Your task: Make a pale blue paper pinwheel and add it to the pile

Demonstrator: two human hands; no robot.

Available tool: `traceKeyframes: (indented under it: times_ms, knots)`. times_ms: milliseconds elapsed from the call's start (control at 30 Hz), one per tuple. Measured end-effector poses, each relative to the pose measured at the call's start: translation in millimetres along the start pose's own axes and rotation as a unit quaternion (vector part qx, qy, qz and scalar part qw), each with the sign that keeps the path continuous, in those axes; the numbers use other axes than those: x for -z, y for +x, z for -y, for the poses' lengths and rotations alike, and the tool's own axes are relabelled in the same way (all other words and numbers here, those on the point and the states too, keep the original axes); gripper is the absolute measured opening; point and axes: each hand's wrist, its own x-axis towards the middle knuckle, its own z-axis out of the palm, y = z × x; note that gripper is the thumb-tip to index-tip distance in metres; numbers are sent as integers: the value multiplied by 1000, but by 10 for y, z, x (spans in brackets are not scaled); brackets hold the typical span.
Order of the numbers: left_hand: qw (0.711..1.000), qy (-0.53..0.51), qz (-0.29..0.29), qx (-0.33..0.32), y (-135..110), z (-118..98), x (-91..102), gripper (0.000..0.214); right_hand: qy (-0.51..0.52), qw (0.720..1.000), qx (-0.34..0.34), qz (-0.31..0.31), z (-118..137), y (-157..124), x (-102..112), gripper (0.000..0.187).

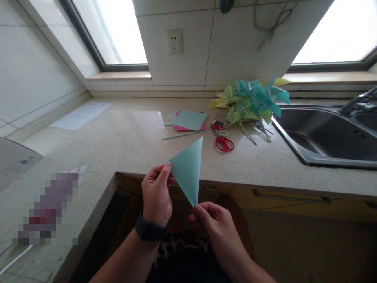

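A light green sheet of paper [190,169], folded into a triangle, is held up in front of the counter's edge. My left hand [157,192], with a dark band on its wrist, pinches the triangle's left corner between thumb and fingers. At the bottom corner, the thumb and fingertips of my right hand [216,224] are closed on the same paper. The triangle's top corner points away from me, toward the counter. Beyond it lie a stack of light green paper [190,120] with pink paper [179,127] under it, and a thin green stick [182,135].
Red-handled scissors [224,144] lie beside a small roll of tape [224,133] and a small red box [217,124]. Several paper pinwheels [253,96] are heaped by the sink [312,160]. At left are a printed sheet [81,115] and a white box [16,159].
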Motion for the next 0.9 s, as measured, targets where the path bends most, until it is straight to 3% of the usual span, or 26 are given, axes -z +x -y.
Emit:
traceKeyframes:
  times_ms: [167, 333, 433, 567, 633, 767, 867, 900]
  knots:
    - [998, 52, 23, 21, 84, 42, 84, 28, -20, 999, 24, -9, 34, 106, 109, 32]
    - [986, 155, 66, 8, 166, 80, 290, 34, -92, 993, 65, -22, 115, 241, 298, 34]
    - [966, 236, 100, -43, 192, 87, 390, 35, -146, 986, 79, -29, 192, 313, 415, 32]
    - [915, 333, 136, -184, 198, -17, 382, 26, -277, 954, 106, -41, 388, 395, 540, 27]
    - [876, 368, 196, -243, 220, -123, 309, 18, -350, 927, 126, -48, 516, 444, 586, 24]
    - [785, 408, 341, -316, 399, -295, 83, 27, -475, 865, 152, -58, 733, 566, 644, 17]
    - [587, 511, 465, -422, 636, -249, -81, 39, -537, 828, 156, -50, 816, 668, 670, 17]
    - [561, 519, 489, -421, 718, -199, -123, 40, -553, 817, 155, -46, 830, 700, 677, 18]
